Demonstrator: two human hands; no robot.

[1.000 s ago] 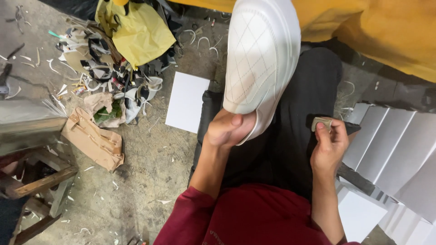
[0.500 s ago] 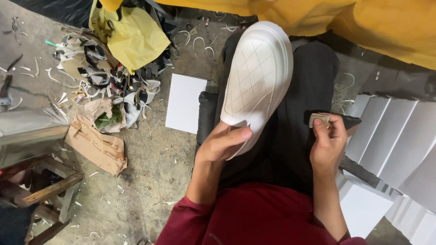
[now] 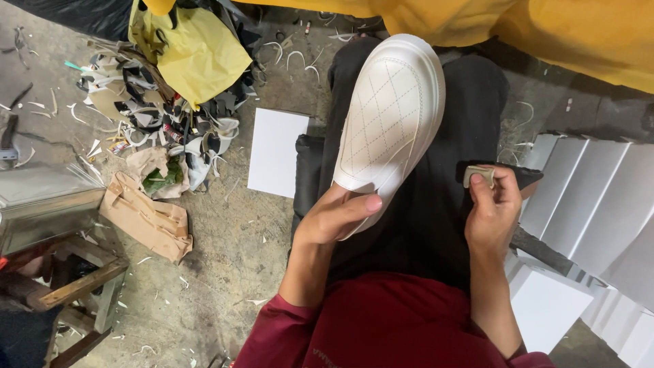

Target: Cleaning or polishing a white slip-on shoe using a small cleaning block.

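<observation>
A white slip-on shoe (image 3: 390, 116) with diamond stitching rests upper side up on my black-trousered lap. My left hand (image 3: 338, 215) grips its heel end, thumb lying across the rim. My right hand (image 3: 492, 211) hovers to the right of the shoe, over my right thigh, pinching a small beige block (image 3: 479, 175) between thumb and fingers. The block is apart from the shoe.
White boxes (image 3: 593, 204) stand in a row at the right, one (image 3: 548, 303) by my right elbow. A white sheet (image 3: 276, 151) lies on the concrete floor to the left. Scraps, yellow paper (image 3: 197, 58), a brown paper bag (image 3: 146, 218) and a wooden stool (image 3: 75, 286) crowd the left.
The shoe has turned from sole-up to upper-up, and my left hand has shifted its grip at the heel. My right hand stays beside it with the block.
</observation>
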